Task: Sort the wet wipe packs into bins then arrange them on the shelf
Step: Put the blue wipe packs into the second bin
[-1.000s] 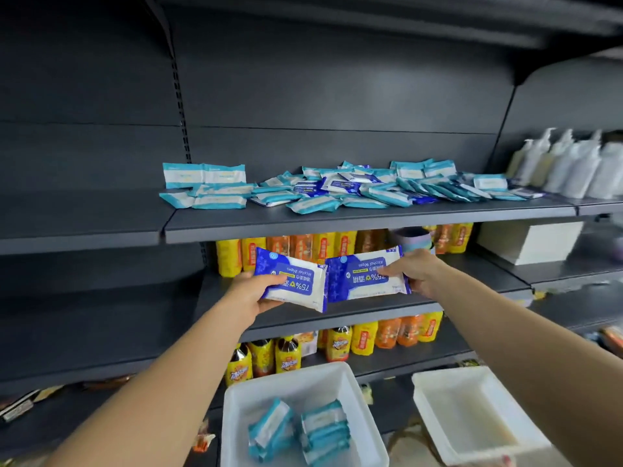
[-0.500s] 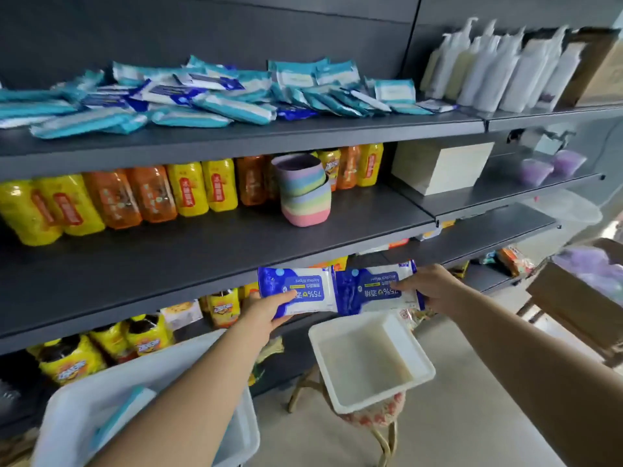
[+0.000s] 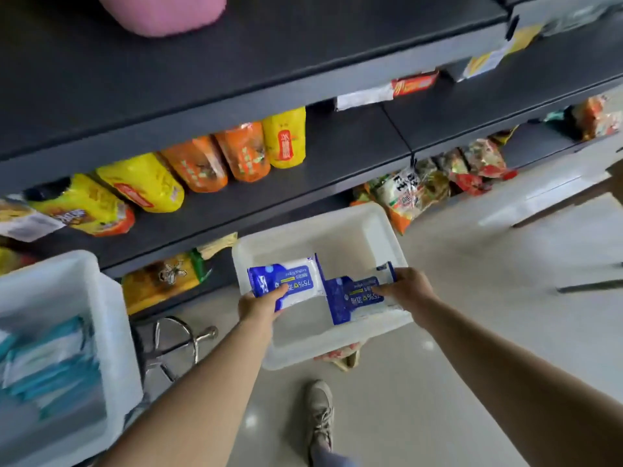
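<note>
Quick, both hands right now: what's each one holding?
Left hand: closed on a blue wipe pack over the white bin.
Right hand: closed on a second blue pack.

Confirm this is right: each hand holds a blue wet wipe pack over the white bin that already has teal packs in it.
Wrong bin. The left hand and right hand each hold a blue wet wipe pack over the white bin that holds nothing else; the teal packs lie in the other bin, to the left. The head view shows this.

both hands (image 3: 261,303) (image 3: 409,288) lowered from shelf height, two blue wipe packs (image 3: 286,281) (image 3: 357,294) now down inside the white bin (image 3: 337,227), right pack tilted
</note>
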{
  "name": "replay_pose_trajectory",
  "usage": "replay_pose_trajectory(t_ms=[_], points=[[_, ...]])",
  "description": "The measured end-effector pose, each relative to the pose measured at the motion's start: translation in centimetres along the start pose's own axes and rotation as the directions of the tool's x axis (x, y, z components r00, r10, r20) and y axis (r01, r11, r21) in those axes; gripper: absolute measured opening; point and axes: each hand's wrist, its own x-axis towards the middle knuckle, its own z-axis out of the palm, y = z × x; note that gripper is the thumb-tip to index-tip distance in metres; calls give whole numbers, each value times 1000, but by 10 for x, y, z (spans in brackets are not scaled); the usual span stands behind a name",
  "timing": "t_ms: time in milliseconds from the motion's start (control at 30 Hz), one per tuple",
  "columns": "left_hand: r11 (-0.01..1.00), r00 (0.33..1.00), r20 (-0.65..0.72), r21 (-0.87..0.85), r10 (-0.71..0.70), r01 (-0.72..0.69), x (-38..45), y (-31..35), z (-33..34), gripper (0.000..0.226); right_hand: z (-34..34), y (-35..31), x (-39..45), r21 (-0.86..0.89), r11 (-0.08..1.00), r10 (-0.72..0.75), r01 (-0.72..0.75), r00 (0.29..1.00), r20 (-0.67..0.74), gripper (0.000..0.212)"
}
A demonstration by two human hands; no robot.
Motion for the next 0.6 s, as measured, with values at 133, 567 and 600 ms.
replay_pose_trajectory(t_ms=[133,567,600], points=[[998,999,-52,68,-10,13,49,-17,27,38,22,23,42,-2,996,90,-90,994,57,19],[681,971,-67,724,229,-110,116,-35,42,45,71,39,96,-392,918,-49,55,998,25,33],[663,970,-66,741,235,-110,114,-34,42,46,70,40,96,-403,913,-54,57,998,20,35]])
